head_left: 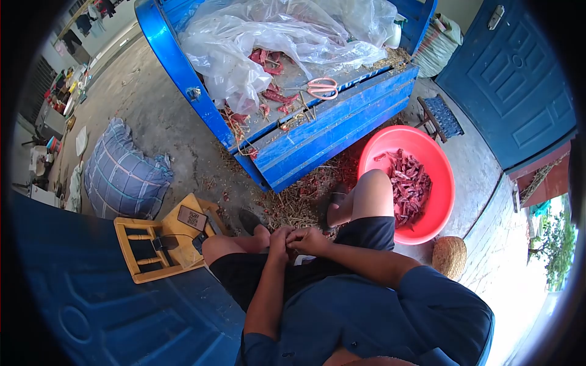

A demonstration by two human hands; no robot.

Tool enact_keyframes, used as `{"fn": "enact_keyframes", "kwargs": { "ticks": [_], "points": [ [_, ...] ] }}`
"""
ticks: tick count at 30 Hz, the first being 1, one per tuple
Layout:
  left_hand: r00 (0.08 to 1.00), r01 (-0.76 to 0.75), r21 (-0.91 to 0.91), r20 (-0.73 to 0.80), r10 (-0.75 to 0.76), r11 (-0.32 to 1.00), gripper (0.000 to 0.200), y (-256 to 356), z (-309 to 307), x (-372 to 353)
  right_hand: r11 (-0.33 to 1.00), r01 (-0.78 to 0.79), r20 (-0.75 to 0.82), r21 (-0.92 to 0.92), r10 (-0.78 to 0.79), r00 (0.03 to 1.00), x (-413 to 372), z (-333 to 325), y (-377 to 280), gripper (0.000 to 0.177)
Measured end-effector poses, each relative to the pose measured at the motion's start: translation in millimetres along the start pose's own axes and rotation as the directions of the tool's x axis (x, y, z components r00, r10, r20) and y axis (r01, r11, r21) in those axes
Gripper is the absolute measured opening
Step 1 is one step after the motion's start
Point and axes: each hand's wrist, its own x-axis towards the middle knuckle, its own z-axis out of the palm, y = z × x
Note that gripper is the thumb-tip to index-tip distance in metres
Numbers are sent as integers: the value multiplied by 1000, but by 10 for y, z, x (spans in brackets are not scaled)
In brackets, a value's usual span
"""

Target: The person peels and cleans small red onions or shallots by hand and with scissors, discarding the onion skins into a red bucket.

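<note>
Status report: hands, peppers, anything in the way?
Left hand, right hand together over lap; anything held, unclear. Dried peppers heaped in red tub. Plastic sheeting partly covers more on blue cart.

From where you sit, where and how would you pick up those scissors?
I'd grip the scissors by their pink loops, reaching over the near edge of the blue cart. The loops lie closest to that edge, with the blades pointing left, away from the fingers, and the plastic sheet spreads behind.
</note>
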Motion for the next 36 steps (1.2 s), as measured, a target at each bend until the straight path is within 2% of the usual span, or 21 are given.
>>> {"fn": "enact_keyframes", "kwargs": {
  "ticks": [1, 3, 4, 6, 7, 9, 12, 13, 14, 15, 16, 19, 21, 23, 25, 27, 28, 30, 31, 33, 36],
  "points": [
    [999, 28, -38, -44, -29, 999, 17, -11, -3, 3, 1000, -2, 1, 0, 2, 1000, 27, 24, 24, 12],
    [996, 58, -27, -66, -60, 998, 18, -8, 47, -10, 948, 145, -217, -282, -211, 953, 49, 56, 47, 18],
    [993, 86, -15, -86, -87, 996, 19, 20, 90, -28, 949, 143, -217, -282, -208, 954, 50, 55, 42, 18],
    [990, 100, -5, -101, -100, 995, 19, 60, 156, -82, 945, -31, -285, -325, -67, 956, 53, 54, 31, 21],
    [987, 113, 5, -113, -112, 994, 19, 75, 191, -96, 945, -33, -287, -326, -66, 956, 52, 63, 26, 21],
    [985, 123, 16, -124, -120, 992, 19, 60, 203, -80, 925, -139, -354, -353, 5, 935, 39, 92, 42, 20],
    [987, 105, 14, -127, -103, 994, 20, -33, 104, 42, 915, -178, -417, -362, 12, 909, 87, 111, 105, 18],
    [990, 75, -3, -119, -75, 997, 20, -65, 75, 88, 914, -179, -417, -364, 12, 909, 85, 99, 73, 18],
    [990, 74, -6, -119, -75, 997, 20, -100, 48, 129, 950, -57, -382, -307, -68, 922, 93, 84, 37, 17],
    [989, 87, -120, -109, -100, 989, 20, -98, 49, 141, 968, 66, -350, -243, -151, 925, 108, 69, 10, 16],
    [988, 99, -233, -97, -124, 967, 21, -102, 42, 138, 967, 66, -343, -245, -150, 927, 121, 61, -16, 16],
    [985, 127, -329, -66, -157, 936, 21, -33, 98, 30, 983, 105, -252, -148, -140, 958, 152, 62, -44, 15],
    [977, 164, -264, -87, -193, 950, 21, 18, 136, -34, 946, 83, -254, -312, -168, 952, 152, 55, -49, 13],
    [968, 201, -198, -110, -225, 959, 21, 45, 131, -52, 927, 63, -278, -371, -175, 945, 153, 66, -80, 13],
    [965, 250, -126, -50, -257, 960, 21, 49, 116, -28, 901, 40, -299, -433, -185, 936, 156, 46, -20, 14],
    [960, 261, -109, -72, -270, 959, 20, 78, 193, -80, 911, -81, -431, -405, -112, 896, 191, 27, 92, 16],
    [954, 275, -88, -97, -283, 957, 20, 95, 222, -100, 910, -83, -431, -405, -110, 895, 214, 9, 173, 16],
    [949, 300, -64, -85, -305, 952, 20, 97, 217, -65, 927, -193, -450, -320, 31, 893, 250, -24, 220, 19],
    [943, 323, -42, -73, -325, 946, 20, 76, 215, -45, 927, -197, -452, -320, 34, 891, 245, -36, 187, 19],
    [930, 358, -54, -68, -361, 932, 19, 29, 212, -29, 921, -333, -438, -201, 219, 872, 247, -67, 151, 21],
    [915, 399, -13, -66, -399, 917, 19, -34, 239, 10, 866, -429, -439, -256, 291, 850, 296, -113, 191, 24]
  ]
}}
